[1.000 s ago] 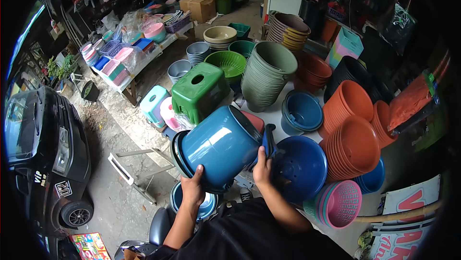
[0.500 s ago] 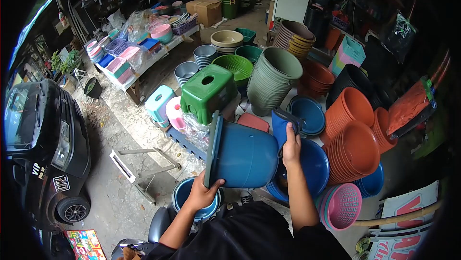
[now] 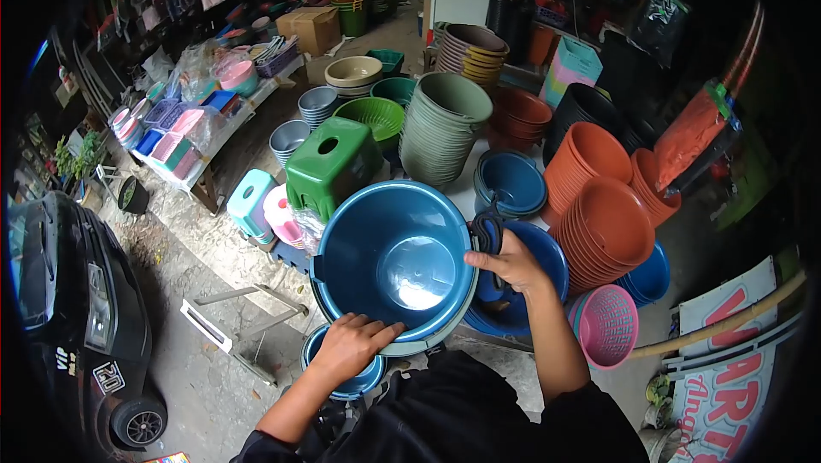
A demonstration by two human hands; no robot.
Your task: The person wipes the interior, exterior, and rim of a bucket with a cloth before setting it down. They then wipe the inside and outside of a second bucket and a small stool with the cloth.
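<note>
A round blue bucket (image 3: 355,236) is tilted in front of me, its mouth facing up toward me and its inside bare and shiny. My left hand (image 3: 349,348) grips its near rim, with the fingers lying over the edge. At the right rim my right hand (image 3: 511,266) has its thumb over the edge and holds a dark blue cloth (image 3: 488,236) against the bucket's side. Below the left hand stands another blue bucket (image 3: 369,376), partly covered. A wide blue basin (image 3: 537,249) sits behind my right hand.
Stacked orange pots (image 3: 603,224), grey-green buckets (image 3: 440,142) and a pink basket (image 3: 605,326) crowd the right and middle. A green stool (image 3: 329,168) stands beyond the bucket. At left are a metal frame (image 3: 209,326), a black vehicle (image 3: 73,309) and a table (image 3: 244,112) with plasticware.
The bucket has turned from lying sideways to showing its open mouth. My right hand and the cloth have moved from its base to the right rim. The view has shifted to the right.
</note>
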